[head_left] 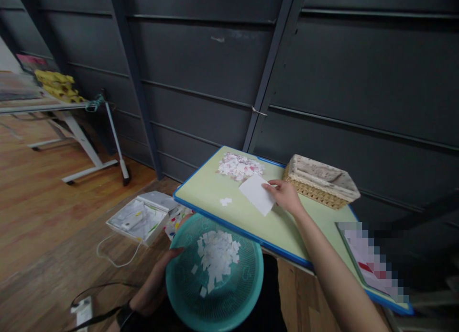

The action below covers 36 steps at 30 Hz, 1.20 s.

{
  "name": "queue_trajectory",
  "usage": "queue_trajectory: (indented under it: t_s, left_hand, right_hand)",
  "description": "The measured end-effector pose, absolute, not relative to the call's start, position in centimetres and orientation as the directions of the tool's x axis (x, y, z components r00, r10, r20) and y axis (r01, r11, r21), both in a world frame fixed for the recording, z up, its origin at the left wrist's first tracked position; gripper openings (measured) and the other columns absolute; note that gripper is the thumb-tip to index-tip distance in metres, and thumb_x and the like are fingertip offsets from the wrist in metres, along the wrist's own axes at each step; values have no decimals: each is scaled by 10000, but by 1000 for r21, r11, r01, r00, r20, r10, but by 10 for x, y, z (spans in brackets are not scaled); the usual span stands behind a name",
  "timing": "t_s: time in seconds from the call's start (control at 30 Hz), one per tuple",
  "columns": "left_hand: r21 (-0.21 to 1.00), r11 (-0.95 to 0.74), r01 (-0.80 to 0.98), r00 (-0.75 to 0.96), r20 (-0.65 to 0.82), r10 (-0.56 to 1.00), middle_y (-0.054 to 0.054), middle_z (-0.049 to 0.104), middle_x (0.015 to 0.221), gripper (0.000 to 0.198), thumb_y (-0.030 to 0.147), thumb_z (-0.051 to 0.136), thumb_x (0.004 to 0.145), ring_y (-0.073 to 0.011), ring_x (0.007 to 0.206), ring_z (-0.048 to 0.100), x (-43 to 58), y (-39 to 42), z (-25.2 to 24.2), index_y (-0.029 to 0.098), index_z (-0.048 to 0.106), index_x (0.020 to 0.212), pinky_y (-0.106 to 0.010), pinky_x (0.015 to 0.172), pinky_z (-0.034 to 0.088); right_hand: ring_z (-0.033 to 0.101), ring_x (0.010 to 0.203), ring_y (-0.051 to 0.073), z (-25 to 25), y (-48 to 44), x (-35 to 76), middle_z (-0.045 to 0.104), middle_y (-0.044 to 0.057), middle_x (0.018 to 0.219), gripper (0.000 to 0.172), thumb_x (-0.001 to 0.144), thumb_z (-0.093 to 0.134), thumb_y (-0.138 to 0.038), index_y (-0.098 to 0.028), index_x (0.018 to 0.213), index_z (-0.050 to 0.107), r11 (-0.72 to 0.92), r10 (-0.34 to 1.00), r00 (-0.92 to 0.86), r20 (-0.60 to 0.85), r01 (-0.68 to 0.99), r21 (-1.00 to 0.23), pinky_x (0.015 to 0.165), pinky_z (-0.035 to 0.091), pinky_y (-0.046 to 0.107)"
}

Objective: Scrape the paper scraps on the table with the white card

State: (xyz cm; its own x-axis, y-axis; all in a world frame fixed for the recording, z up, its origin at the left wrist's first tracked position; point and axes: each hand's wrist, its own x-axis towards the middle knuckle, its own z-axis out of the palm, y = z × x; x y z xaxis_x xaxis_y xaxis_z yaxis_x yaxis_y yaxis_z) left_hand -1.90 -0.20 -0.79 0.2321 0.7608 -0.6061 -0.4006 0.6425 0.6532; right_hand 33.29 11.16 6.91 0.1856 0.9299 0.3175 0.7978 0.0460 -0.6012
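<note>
Head view: right hand (287, 198) pinching white paper (255, 194) between thumb and fingers over the table (201, 188);
left hand (157, 278) grips the green bowl (247, 286), thumb at its rim, fingers hidden; table spans from paper to blue edge (287, 253); bowl contact there unclear.

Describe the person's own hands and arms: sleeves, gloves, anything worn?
Left hand: ungloved, with a dark, watch-like wristband; face detail unclear. Right hand: ungloved, wrist bare; right forearm sleeveless to the picture's edge. No cables or markings discernible on either.
</note>
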Motion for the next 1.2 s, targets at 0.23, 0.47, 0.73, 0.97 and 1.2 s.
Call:
queue_trajectory:
  t_s: [0.23,0.47,0.73,0.97,1.2]
  left_hand:
    - [600,659,-454,274,-610,744,-88,790,785,440,268,668,759,-257,721,732,-14,-4,-15,109,572,1158,-357,717,582]
    - [613,658,-438,257,-616,745,-82,789,759,418,280,656,766,-265,701,733,-14,-3,-12,109,578,1140,-359,689,581]
    - [654,618,-436,187,-605,774,-72,789,748,397,255,651,770,-261,729,737,-26,-2,-6,104,611,1135,-316,620,570]
    - [633,629,-451,145,-644,752,-63,783,725,329,207,629,784,-229,651,731,-29,1,10,81,633,1088,-320,662,578]
    - [667,598,-444,129,-613,779,-54,775,673,191,243,604,807,-223,648,726,-26,1,6,105,673,919,-291,594,564]
  right_hand:
    - [547,384,208,57,72,370,659,104,545,656,735,534,-645,-52,937,728,-125,847,442,295,705,-698,429,408,317]
    - [601,524,222,67,75,346,712,140,704,631,708,597,-626,-56,942,734,-12,855,411,317,626,-780,456,432,305]
    - [660,747,261,62,99,298,740,118,866,481,762,591,-545,-123,922,758,141,921,201,334,626,-767,591,468,309]
    - [655,747,255,67,97,290,743,103,885,417,763,611,-499,-142,914,765,179,926,144,348,645,-742,647,474,333]
    - [629,709,226,72,92,274,745,63,829,356,795,582,-468,-180,879,774,233,947,13,320,656,-718,590,459,304]
